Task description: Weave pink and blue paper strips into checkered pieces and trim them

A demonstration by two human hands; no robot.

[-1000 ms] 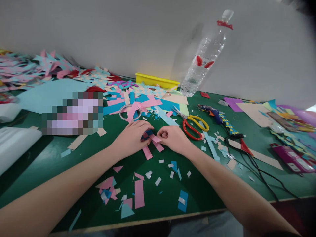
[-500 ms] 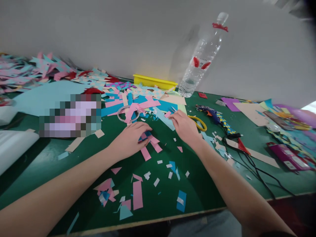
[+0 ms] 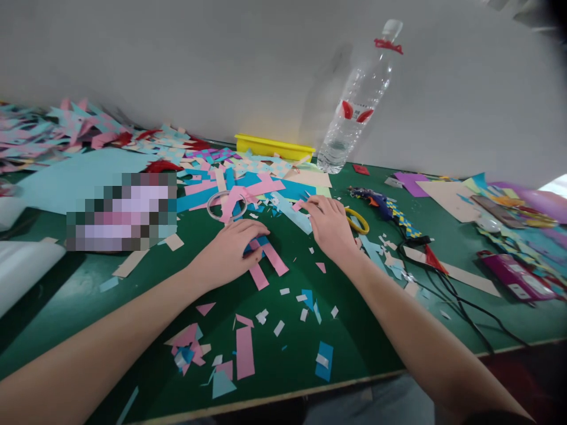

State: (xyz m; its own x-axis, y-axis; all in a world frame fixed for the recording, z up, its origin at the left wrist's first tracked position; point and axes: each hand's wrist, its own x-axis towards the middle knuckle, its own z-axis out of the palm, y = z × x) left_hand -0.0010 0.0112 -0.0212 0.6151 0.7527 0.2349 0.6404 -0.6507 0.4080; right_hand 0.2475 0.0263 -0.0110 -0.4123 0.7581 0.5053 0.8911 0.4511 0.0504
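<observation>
Pink paper [image 3: 275, 260] is grasped by the curved left hand [image 3: 230, 249]; the right hand [image 3: 330, 227] arches over scissors [image 3: 359, 221], fingers' hold unclear.

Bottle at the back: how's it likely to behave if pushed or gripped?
The bottle looks tall on a narrow base, so a high push would probably tip it. Its clear, plastic-looking sides may flex under a firm grip. Rounded, so apt to roll if knocked over.
</observation>
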